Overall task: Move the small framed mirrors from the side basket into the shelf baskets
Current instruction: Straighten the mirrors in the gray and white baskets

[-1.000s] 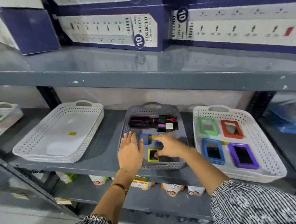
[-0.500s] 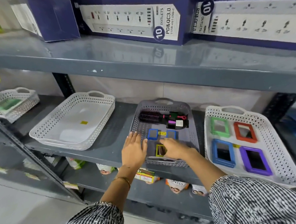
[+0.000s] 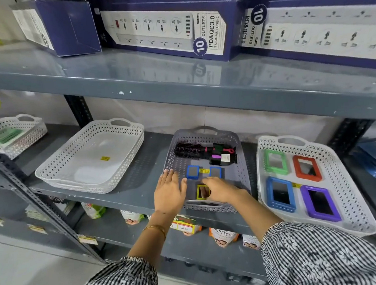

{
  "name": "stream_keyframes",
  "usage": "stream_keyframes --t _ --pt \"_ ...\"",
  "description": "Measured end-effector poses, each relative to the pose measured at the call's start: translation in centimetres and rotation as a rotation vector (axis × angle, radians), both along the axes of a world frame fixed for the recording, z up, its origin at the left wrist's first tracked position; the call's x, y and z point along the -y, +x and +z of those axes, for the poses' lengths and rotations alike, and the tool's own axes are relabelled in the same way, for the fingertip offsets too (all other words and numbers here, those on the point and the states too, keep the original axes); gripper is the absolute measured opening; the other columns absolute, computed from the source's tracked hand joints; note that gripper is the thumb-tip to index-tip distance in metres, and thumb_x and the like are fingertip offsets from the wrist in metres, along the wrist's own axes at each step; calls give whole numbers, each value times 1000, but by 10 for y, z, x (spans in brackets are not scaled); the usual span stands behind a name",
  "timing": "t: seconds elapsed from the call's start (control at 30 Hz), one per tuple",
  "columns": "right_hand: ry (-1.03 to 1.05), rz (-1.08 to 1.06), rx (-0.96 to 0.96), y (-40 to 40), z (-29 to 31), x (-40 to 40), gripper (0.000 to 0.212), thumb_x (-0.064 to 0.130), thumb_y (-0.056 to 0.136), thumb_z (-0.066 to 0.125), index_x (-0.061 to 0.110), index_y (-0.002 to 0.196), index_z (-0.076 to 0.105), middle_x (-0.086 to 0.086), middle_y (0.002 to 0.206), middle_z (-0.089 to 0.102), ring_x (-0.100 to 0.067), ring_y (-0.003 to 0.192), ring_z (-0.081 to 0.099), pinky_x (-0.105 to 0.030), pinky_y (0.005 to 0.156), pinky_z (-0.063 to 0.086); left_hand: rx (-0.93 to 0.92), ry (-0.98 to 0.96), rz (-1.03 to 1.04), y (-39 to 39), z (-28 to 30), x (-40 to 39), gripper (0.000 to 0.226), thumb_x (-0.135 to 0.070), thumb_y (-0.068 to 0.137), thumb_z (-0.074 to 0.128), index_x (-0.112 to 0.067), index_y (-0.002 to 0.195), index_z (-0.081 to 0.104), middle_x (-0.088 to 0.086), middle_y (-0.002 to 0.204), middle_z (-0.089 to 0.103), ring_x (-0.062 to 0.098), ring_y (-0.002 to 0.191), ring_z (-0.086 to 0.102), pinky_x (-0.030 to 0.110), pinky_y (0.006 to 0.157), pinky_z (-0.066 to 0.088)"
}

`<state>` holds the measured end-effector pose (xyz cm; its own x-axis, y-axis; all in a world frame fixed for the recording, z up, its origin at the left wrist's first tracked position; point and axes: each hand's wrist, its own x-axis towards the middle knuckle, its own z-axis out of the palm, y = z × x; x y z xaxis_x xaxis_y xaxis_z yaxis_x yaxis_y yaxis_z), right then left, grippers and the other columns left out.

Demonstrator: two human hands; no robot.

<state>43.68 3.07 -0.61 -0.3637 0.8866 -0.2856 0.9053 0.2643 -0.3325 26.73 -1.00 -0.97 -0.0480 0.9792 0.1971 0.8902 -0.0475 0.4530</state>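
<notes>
Seen from the head camera, both arms in striped sleeves reach forward over the grey basket (image 3: pixel 242 161) on the middle shelf (image 3: pixel 141 188). The left hand (image 3: pixel 169 193) lies palm down with its fingers spread and straight, resting on the basket's left front corner and gripping nothing; a thin bangle (image 3: pixel 155 229) circles that wrist. The right hand (image 3: pixel 221 189) is bent at the wrist, fingers curled down onto the right edge of a yellow-framed mirror (image 3: pixel 201 192) that lies near the basket's front wall. I cannot tell whether the fingers pinch the frame or only press on it.

Behind the hands, two blue-framed mirrors (image 3: pixel 193 171) lie flat side by side in the same basket, a small yellow sticker between them. At the back of the basket lies a black round hairbrush (image 3: pixel 188 150) beside other dark items.

To the right, a white basket (image 3: pixel 348 177) holds four larger mirrors in green, red, blue and purple frames. To the left sits another white basket (image 3: pixel 60 170) with only a yellow sticker inside.
</notes>
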Motion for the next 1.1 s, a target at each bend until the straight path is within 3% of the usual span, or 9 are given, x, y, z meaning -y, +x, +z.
stream_keyframes --t 0.13,0.23,0.3,0.4,0.53,0.63,0.73,0.9,1.1 --pt "56 -109 -130 5 14 8 51 22 84 66 9 130 51 -14 130 57 -30 114 57 -43 94 51 25 60 -43 3 6 4 42 -30 100 38 -3 131 47 15 141 47 28 137 32 36 114 25" --pt "181 -273 -229 12 30 22 44 24 91 58 10 132 53 -13 128 61 -29 114 60 -40 96 51 52 136 -161 10 9 13 32 -24 98 45 -4 120 58 16 124 61 33 115 55 40 93 47" --pt "299 -355 -211 20 38 37 43 18 93 52 10 135 50 -12 133 59 -29 116 60 -39 98 50 61 157 -265 18 8 19 30 -25 98 44 -7 115 61 13 116 65 33 102 61 40 78 52" --pt "445 -484 -173 32 45 70 46 6 92 47 10 137 49 -11 138 54 -28 123 55 -37 102 46 58 191 -377 31 10 28 26 -23 96 51 -7 112 63 10 110 68 32 95 64 39 70 53" --pt "493 -624 -17 44 46 107 44 0 85 52 7 128 56 -13 127 61 -30 118 55 -37 92 49 44 230 -511 46 11 39 17 -14 86 66 -4 99 68 12 98 71 32 85 67 39 59 55" --pt "390 -688 126 48 47 124 32 -1 85 52 2 117 59 -17 120 64 -33 113 58 -39 89 49 -40 221 -578 51 12 40 18 -8 80 70 -3 98 70 14 100 71 33 92 66 39 66 57" --pt "296 -729 220 53 46 132 30 -1 89 50 1 117 58 -18 120 65 -33 112 63 -40 89 52 -147 124 -588 55 16 40 23 -5 87 58 -3 108 67 15 114 65 32 109 57 40 81 52" --pt "253 -743 274 56 49 132 30 -1 92 49 2 119 59 -18 122 66 -32 114 63 -40 94 51 -253 59 -562 57 19 40 22 -1 84 58 -9 101 68 11 105 68 28 101 57 36 77 52" --pt "249 -746 284 63 54 140 30 -3 94 45 1 121 57 -18 124 63 -33 115 61 -37 93 51 -271 63 -498 57 23 46 26 0 88 52 -11 106 66 7 106 65 24 103 56 32 79 51"
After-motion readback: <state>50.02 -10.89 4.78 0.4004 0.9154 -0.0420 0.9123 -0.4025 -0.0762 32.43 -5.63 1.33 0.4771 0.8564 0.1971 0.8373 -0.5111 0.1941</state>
